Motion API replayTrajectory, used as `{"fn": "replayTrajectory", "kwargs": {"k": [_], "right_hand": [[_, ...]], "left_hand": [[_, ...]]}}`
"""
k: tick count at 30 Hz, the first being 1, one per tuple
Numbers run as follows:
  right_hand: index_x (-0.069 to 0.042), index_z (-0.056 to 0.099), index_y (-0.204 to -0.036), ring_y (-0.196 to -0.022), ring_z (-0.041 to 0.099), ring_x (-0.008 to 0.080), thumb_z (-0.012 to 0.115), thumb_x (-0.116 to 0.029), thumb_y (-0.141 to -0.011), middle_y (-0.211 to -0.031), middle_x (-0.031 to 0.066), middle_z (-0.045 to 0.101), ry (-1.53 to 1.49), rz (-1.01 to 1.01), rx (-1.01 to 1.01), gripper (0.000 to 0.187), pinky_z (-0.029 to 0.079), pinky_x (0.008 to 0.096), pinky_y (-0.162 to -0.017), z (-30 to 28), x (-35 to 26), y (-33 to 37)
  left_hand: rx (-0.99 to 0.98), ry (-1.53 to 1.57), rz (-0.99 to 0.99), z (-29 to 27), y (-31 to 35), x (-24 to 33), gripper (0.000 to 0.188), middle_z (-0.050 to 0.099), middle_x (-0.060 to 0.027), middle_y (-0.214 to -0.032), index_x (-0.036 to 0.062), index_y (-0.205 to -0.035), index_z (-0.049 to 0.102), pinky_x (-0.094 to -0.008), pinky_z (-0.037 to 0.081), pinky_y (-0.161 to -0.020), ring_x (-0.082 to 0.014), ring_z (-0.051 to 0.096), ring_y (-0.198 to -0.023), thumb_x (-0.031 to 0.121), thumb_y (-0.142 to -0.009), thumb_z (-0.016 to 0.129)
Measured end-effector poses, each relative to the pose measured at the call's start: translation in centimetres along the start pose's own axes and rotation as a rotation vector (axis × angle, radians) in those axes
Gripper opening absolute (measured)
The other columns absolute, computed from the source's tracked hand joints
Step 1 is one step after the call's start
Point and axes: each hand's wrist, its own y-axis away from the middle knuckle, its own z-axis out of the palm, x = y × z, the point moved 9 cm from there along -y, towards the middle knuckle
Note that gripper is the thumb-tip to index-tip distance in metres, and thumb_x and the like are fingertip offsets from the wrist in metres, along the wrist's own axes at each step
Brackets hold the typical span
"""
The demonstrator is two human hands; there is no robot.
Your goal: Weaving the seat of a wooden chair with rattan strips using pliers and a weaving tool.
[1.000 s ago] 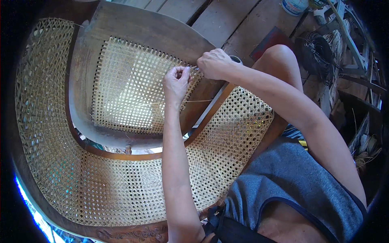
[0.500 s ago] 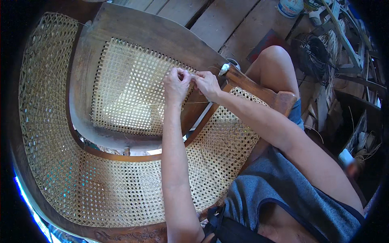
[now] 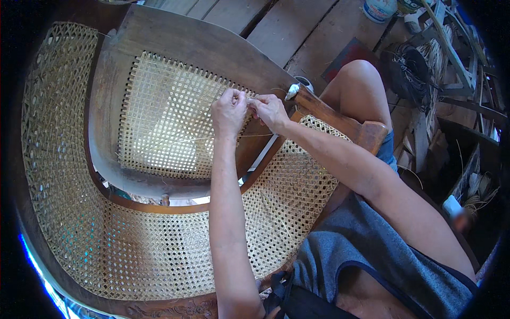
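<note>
A wooden chair seat (image 3: pixel 175 32) carries a square panel of woven cane (image 3: pixel 159 101), its edges threaded through a row of small holes. At the panel's right edge my left hand (image 3: pixel 229 112) and my right hand (image 3: pixel 270 112) meet, fingertips pinched close together. Both seem to grip a thin cane strand, mostly hidden by the fingers. Another pale strand (image 3: pixel 199 139) crosses the panel and passes by my left wrist. Just beyond my right hand, a small white object (image 3: pixel 291 92) sits at the end of the wooden armrest (image 3: pixel 340 119).
Around the seat curves the chair's caned backrest (image 3: pixel 164 255) in a dark wooden frame. My bent knee (image 3: pixel 364 80) is at the right. Farther right lie a dark coil (image 3: pixel 406 72) and wooden scraps. A white tub (image 3: pixel 380 9) stands on the plank floor (image 3: pixel 297 32).
Both hands stay pinched at the panel's right edge, with only a slight shift of the fingers. The whole view has moved a little.
</note>
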Motion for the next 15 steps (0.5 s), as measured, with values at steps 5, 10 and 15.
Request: {"fn": "replayTrajectory", "kwargs": {"k": [5,10,15], "right_hand": [[-0.002,0.069,-0.078,-0.053,0.060,0.0171,0.059,-0.038,-0.091,-0.062,0.0074,0.063,0.024,-0.021,-0.023,0.039,0.048,0.0354,-0.055,0.1,0.2,-0.2],[-0.003,0.072,-0.084,-0.064,0.066,0.0232,0.059,-0.036,-0.090,-0.067,0.0113,0.066,-0.020,0.002,-0.034,0.036,0.052,0.0380,-0.063,-0.5,-0.3,0.2],[-0.005,0.071,-0.091,-0.084,0.068,0.0369,0.061,-0.031,-0.087,-0.083,0.0201,0.069,0.435,-0.078,-0.051,0.028,0.053,0.0465,-0.075,-1.8,-2.0,0.5]], "left_hand": [[0.117,-0.008,0.021,0.3,1.7,-0.7,0.015,0.066,-0.0111,-0.065,0.0069,-0.082,0.067,-0.0377,0.049,-0.055,-0.0248,0.067,-0.059,0.021,-0.088,0.068],[0.150,-0.011,0.047,0.8,1.1,0.5,0.014,0.067,-0.0096,-0.066,0.0095,-0.082,0.067,-0.0411,0.050,-0.056,-0.0286,0.067,-0.061,0.022,-0.089,0.067],[0.152,-0.164,0.064,0.1,1.6,0.2,0.008,0.066,-0.0065,-0.073,0.0139,-0.088,0.067,-0.0421,0.051,-0.059,-0.0288,0.066,-0.067,0.021,-0.084,0.069]]}}
